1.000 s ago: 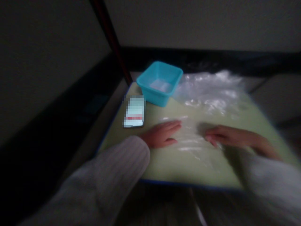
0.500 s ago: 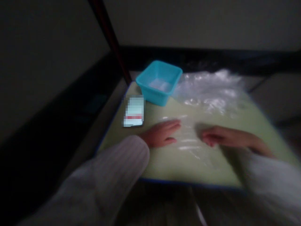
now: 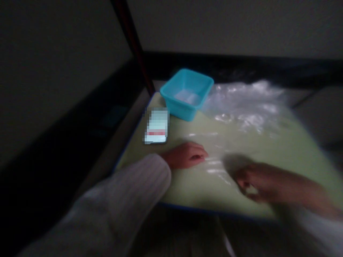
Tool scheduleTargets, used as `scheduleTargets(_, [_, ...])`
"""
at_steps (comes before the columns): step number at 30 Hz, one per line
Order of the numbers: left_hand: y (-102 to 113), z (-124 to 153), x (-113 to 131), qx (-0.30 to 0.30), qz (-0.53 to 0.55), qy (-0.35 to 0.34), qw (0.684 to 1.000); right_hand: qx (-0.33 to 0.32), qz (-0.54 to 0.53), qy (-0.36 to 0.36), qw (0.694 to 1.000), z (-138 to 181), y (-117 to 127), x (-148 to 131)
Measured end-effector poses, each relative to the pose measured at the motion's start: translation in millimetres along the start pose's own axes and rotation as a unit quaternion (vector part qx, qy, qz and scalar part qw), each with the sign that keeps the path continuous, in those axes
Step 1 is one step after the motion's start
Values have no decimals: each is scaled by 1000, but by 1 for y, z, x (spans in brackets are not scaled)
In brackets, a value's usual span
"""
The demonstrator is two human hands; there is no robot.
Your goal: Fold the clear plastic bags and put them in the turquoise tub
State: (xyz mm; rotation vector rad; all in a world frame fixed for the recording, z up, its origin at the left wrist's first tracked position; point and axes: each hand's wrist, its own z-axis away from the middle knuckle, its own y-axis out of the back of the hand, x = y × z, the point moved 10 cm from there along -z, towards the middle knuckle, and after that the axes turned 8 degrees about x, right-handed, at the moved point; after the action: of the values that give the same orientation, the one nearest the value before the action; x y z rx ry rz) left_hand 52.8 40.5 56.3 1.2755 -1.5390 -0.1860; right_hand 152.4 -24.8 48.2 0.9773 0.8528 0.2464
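A clear plastic bag (image 3: 217, 165) lies flat on the pale yellow-green tabletop, glinting where light catches its creases. At its left edge my left hand (image 3: 184, 156) rests, thumb and fingers pinched together on the film. My right hand (image 3: 258, 181) is off the bag's right side, nearer the front of the table. Its fingers are curled, with thumb and fingertips drawn toward each other around a small gap. Blur and dim light hide whether anything thin is between them.
A turquoise plastic basket (image 3: 180, 109) with something whitish inside stands at the back left. Beside it, a heap of clear plastic bags (image 3: 241, 101) spreads across the back right. A phone with a lit, pixelated screen (image 3: 158, 125) lies left of my hands. The table has a blue edge (image 3: 193, 208).
My left hand has gone from flat, stretched fingers to a pinch at the bag's edge. My right hand has moved toward me and slightly right. The view has shifted a little.
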Motion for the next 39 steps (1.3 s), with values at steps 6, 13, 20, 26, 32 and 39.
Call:
scheduleTargets(6, [-1,0,-6,-13,45,47,998,59,84,-4,995,2,-1,6])
scheduleTargets(13, [-7,0,2,-20,73,47,996,83,34,-5,996,9,24,7])
scheduleTargets(20, [-10,1,24,-1,-20,-55,998,251,128,-90,955,-1,61,42])
scheduleTargets(26, [-30,9,56,-43,-114,-181,976,363,-38,-103,925,3,81,48])
scheduleTargets(32, [-53,16,48,-104,-134,-189,967,256,-242,-77,933,-22,47,40])
scheduleTargets(39, [-57,17,38,-133,-111,-153,973,218,-266,-104,933,-34,31,62])
